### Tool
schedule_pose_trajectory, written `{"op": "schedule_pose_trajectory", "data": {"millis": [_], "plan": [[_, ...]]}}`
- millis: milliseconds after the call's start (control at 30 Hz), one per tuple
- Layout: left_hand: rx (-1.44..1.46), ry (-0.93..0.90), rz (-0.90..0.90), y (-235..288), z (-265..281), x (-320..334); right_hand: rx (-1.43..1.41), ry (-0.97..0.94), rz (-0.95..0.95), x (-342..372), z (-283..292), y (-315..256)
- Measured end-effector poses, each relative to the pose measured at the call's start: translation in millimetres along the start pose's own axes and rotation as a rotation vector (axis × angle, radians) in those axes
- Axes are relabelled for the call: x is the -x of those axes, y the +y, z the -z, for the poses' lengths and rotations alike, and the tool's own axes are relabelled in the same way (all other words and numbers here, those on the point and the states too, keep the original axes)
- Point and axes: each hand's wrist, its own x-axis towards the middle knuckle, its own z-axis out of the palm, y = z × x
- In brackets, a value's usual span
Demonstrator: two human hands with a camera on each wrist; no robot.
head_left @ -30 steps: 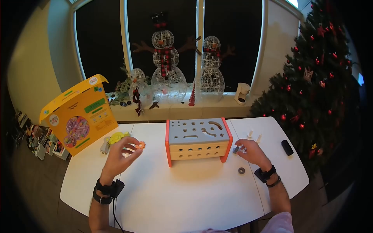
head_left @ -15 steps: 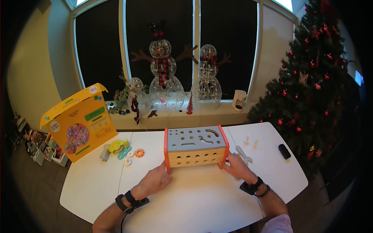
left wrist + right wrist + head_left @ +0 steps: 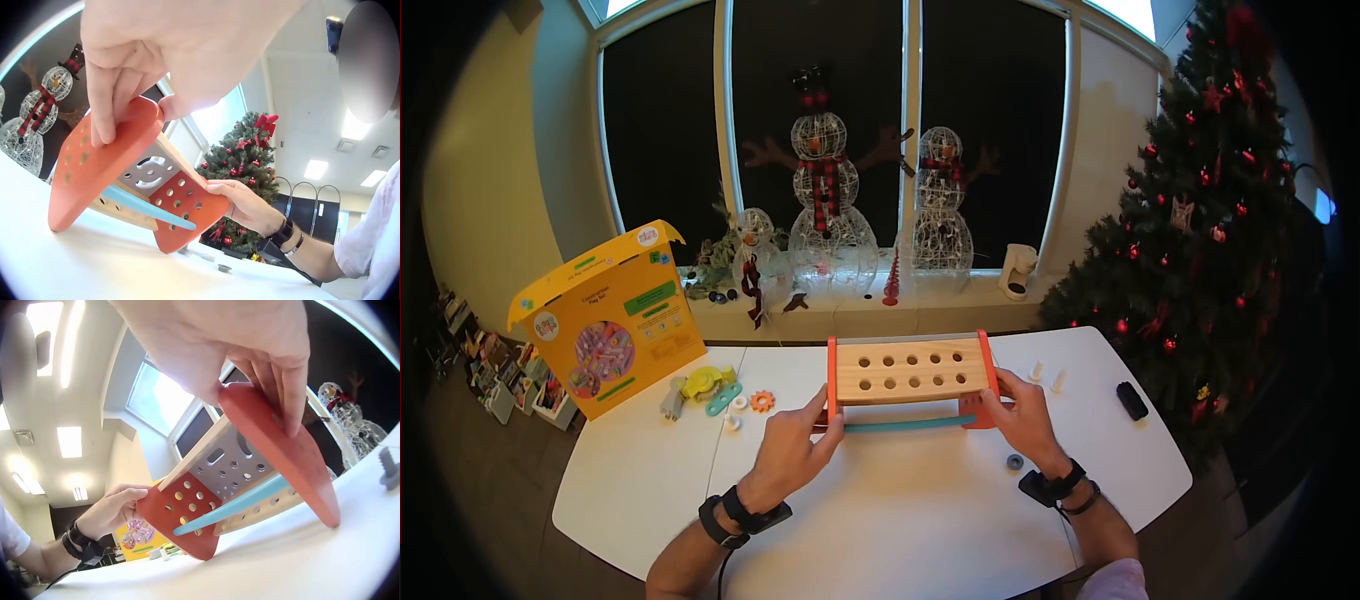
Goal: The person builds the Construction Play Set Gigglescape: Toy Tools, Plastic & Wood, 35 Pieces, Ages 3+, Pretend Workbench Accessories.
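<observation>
The white table (image 3: 900,530) spreads across the view, and the yellow carton (image 3: 615,310) stands at its far left corner. Midway along the far edge, here's the action: the wooden play box (image 3: 912,373) tips over! Half a second ago its grey top faced up; now that top rolls away towards the far edge and the holed wooden side swings up into view. So the work looks to have moved on to turning the whole piece, its open underside coming round to the person. Its long axis runs left to right, roughly along the far edge; the holed side points up and towards the near edge. In the left wrist view, a corner of the left red end panel (image 3: 103,165) meets the table.

Both hands are on it: the left hand (image 3: 792,458) grips the left end, fingers curled over the panel, and the right hand (image 3: 1028,425) holds the right end likewise. Between them, a blue bar (image 3: 910,425) shows below. Towards the right edge, two pale pegs (image 3: 1058,381) stand; left of centre, the orange gear (image 3: 762,401) lies flat.
</observation>
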Motion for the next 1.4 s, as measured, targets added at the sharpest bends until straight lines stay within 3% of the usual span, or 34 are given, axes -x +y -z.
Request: {"op": "schedule_pose_trajectory", "data": {"millis": [100, 233, 300, 700, 1133, 1267, 1333, 1367, 1400], "plan": [[0.026, 0.022, 0.063, 10.0, 4.0, -15.2, 0.042, 0.029, -0.005, -10.2, 2.1, -7.9], [-0.068, 0.066, 0.081, 9.1, 1.5, -39.2, 0.126, 0.054, 0.101, -38.8, 5.9, 27.5], [-0.109, 0.07, 0.106, 1.3, -1.8, -51.4, 0.151, 0.046, 0.001, -49.9, 7.6, 32.4], [-0.183, 0.016, 0.084, -14.7, -16.2, -74.0, 0.256, 0.027, -0.105, -62.8, 24.3, 39.0], [-0.144, 0.03, 0.065, -16.1, -19.5, -74.5, 0.224, 0.007, -0.072, -66.9, 28.5, 49.1], [-0.031, -0.05, 0.16, -17.5, -12.8, -69.2, 0.14, -0.037, -0.228, -62.4, 36.8, 35.1], [0.043, -0.082, 0.201, -18.0, -6.6, -64.5, -0.086, 0.066, -0.3, -60.4, 38.8, 49.8], [0.12, -0.083, 0.222, -15.3, -1.2, -61.9, -0.085, 0.065, -0.304, -59.4, 41.9, 58.2], [0.195, -0.084, 0.242, -15.1, 3.2, -59.8, 0.104, 0.039, -0.274, -57.7, 47.1, 68.7]]}}
